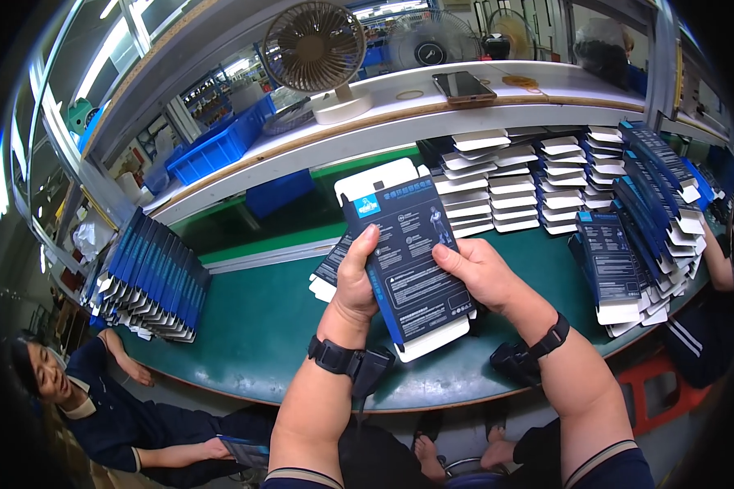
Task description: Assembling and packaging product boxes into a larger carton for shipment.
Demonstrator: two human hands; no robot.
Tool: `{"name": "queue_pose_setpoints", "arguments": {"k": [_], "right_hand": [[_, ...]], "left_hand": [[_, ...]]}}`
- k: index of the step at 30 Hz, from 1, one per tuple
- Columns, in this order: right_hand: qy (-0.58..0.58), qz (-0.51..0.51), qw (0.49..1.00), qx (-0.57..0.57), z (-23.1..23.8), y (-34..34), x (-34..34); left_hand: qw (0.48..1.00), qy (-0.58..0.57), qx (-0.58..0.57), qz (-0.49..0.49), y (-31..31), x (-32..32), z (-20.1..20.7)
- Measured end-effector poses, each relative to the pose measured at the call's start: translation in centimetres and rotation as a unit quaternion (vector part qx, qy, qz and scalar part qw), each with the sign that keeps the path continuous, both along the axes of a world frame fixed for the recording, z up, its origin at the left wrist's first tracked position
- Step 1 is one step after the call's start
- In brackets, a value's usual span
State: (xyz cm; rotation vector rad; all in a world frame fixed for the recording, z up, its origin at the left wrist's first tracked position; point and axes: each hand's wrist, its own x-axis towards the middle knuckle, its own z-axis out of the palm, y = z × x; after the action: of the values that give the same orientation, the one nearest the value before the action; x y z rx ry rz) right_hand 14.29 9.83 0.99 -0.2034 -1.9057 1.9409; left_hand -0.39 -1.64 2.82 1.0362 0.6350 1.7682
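Both my hands grip a dark blue printed cardboard box (420, 269) over the green table. My left hand (357, 273) is closed on its left edge, thumb on the front face. My right hand (479, 273) holds the right edge, thumb also on the front. White flaps stand out at the box's top and bottom ends. Behind my left hand, another dark box (328, 269) lies on the table, partly covered. A black strap device sits on each wrist.
Upright boxes (155, 273) stand in a row at left. Stacked boxes (514, 183) fill the back right, with leaning piles (612, 261) nearer. The shelf above holds a fan (314, 49), a phone (463, 86) and a blue bin (220, 143). A co-worker (130, 416) sits at lower left.
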Motion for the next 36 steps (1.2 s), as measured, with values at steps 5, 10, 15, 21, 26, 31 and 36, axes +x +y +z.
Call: {"name": "queue_pose_setpoints", "arguments": {"k": [5, 10, 15, 21, 26, 31, 36], "right_hand": [[-0.010, -0.056, 0.998, 0.003, -0.7, 0.5, -0.8], [-0.022, -0.074, 0.996, 0.041, -0.9, 0.5, -0.9], [-0.038, -0.068, 0.995, 0.068, -0.7, 0.1, -0.8], [-0.006, -0.120, 0.991, 0.062, 0.7, -0.4, 0.0], [0.108, -0.157, 0.981, 0.037, 1.1, 0.8, 0.4], [0.102, -0.128, 0.986, 0.027, 1.2, 0.7, 0.2], [0.080, -0.140, 0.986, 0.040, 1.3, 0.8, 0.5]], "left_hand": [[0.971, 0.060, 0.018, 0.231, 1.2, -0.4, -0.9], [0.958, 0.076, 0.042, 0.274, 1.5, -0.3, -1.3], [0.961, 0.063, 0.016, 0.270, 1.3, -1.8, -1.5], [0.965, 0.050, -0.021, 0.258, 1.0, -1.9, -1.4], [0.972, 0.040, -0.030, 0.228, 1.4, -0.9, -1.6], [0.974, 0.037, -0.031, 0.220, 1.2, -0.8, -1.7], [0.971, 0.043, -0.044, 0.231, 1.5, 0.0, -1.7]]}}
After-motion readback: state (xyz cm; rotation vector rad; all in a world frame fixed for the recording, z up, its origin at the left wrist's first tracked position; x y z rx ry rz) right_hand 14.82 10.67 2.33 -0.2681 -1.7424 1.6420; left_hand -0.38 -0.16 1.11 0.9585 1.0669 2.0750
